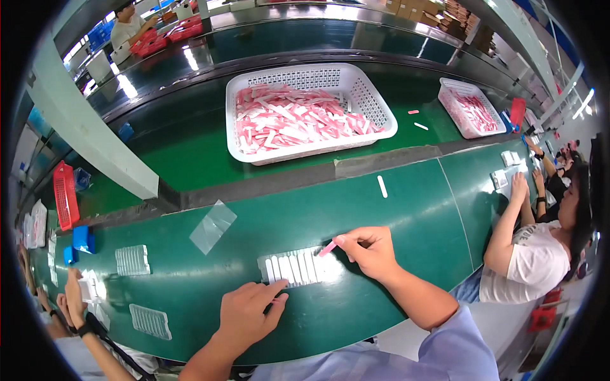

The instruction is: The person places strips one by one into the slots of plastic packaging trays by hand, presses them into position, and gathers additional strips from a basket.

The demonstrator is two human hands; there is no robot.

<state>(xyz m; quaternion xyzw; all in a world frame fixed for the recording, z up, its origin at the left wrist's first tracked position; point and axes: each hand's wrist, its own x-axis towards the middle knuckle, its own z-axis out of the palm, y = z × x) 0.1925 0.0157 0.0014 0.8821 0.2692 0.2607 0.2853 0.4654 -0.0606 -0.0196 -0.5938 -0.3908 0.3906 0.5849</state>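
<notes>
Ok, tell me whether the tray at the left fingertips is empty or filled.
At least partly filled: white strips lie side by side in the clear tray. Glare hides whether its right end is full.

Left side: red basket [65, 197], blue container [83, 240] just below. Upper left: pale post [95, 120]. Top right: cardboard boxes [413, 9]. Right: white-clad co-worker [534, 254].

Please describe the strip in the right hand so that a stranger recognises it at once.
On the green table lies a clear tray of white strips. At its right end, the right hand pinches the strip. It is pink, unlike those white neighbours.
</notes>
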